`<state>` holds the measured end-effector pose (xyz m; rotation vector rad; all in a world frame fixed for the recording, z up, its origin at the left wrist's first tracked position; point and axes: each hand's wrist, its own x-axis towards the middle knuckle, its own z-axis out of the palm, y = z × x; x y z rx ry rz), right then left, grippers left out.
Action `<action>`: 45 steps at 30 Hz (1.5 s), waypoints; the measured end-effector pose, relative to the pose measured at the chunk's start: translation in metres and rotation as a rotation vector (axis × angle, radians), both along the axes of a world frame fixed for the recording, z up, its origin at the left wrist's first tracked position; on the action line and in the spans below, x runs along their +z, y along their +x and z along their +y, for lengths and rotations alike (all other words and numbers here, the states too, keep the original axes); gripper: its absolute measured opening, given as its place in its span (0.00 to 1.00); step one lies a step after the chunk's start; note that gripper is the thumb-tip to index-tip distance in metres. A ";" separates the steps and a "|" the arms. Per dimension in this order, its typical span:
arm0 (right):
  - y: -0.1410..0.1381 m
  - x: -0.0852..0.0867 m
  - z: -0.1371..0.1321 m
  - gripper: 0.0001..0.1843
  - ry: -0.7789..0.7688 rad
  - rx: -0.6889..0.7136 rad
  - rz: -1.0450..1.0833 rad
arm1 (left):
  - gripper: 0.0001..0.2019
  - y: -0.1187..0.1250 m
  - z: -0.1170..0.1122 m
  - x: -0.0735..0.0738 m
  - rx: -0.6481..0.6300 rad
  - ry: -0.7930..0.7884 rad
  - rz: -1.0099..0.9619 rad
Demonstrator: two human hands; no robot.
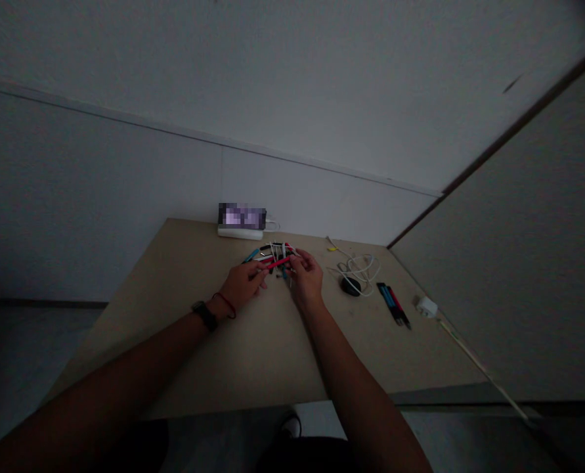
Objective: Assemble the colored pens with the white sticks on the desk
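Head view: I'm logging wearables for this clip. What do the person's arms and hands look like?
No sleeves or gloves show on either arm. The left wrist carries a black watch-like band and, nearer the left hand, a thin red string bracelet. The right hand and its wrist show nothing worn; the picture is too dim to rule out rings.

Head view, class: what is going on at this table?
A person's left hand and right hand pinch the two ends of a red pen above a small pile of coloured pens on the tan table. To the right lie a coiled white cable, a few more pens and a white plug, untouched.
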<state>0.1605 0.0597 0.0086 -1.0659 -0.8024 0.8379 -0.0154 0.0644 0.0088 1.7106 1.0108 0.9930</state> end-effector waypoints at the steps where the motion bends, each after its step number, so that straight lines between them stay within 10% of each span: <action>1: 0.000 0.000 0.000 0.21 -0.006 0.003 0.001 | 0.13 -0.001 0.000 0.001 0.020 0.043 0.040; 22: 0.006 -0.015 0.002 0.05 0.036 -0.045 -0.939 | 0.12 -0.011 0.005 -0.006 0.083 0.377 0.518; 45: 0.004 -0.015 0.001 0.05 0.006 -0.055 -0.905 | 0.12 -0.010 0.002 -0.002 0.086 0.361 0.582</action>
